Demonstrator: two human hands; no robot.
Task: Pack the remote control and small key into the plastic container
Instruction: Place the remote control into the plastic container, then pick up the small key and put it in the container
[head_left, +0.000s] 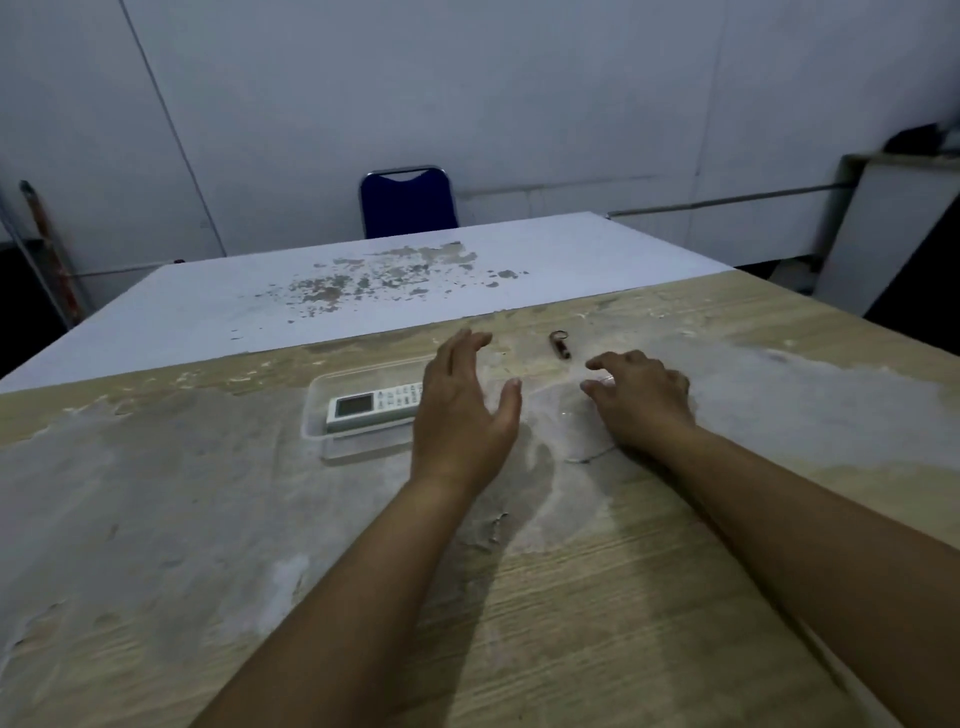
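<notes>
1. In the head view we see the remote control (375, 406) already lying in the plastic container (317, 410) on the tabletop (597, 571), its long axis running left to right.
2. The small key (560, 345) lies on the tabletop beyond and between our hands, its length pointing away from us; our right hand (641, 402) is the nearer.
3. Our left hand (462, 410) is spread and empty, covering the remote's right end and the container's right side.
4. Our right hand is curled, fingertips down; a faint clear outline lies under it, possibly a lid, and we cannot tell whether we grip it.
</notes>
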